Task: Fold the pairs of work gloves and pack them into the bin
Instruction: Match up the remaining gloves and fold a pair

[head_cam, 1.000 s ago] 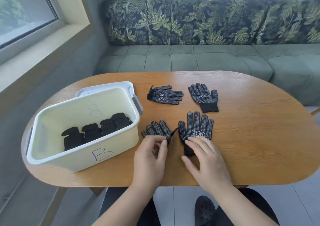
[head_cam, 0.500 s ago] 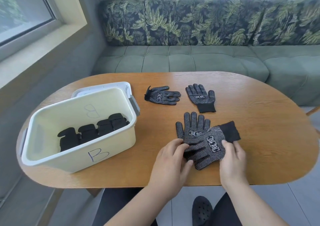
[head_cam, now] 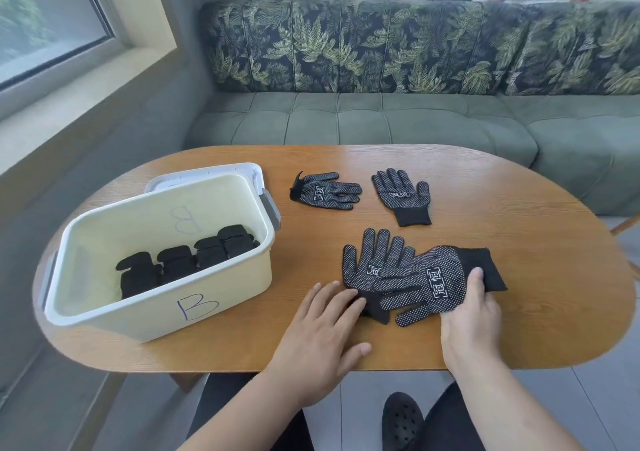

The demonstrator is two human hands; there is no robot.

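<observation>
Gripping the upper glove (head_cam: 429,281) crosswise over its mate (head_cam: 370,260) on the tabletop (head_cam: 519,329), your right hand (head_cam: 471,319) holds; left hand (head_cam: 322,340) presses flat, relaxed. Skewed like this, the pair could fold lumpy

Crossed dotted gloves (head_cam: 426,277) near cream bin (head_cam: 138,315)

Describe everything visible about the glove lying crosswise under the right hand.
The crosswise glove is black knit with white grip dots and a white printed logo. It lies flat, dotted side up, cuff to the right, overlapping a second glove on the table. The right hand pinches it near the cuff, thumb on top.
</observation>
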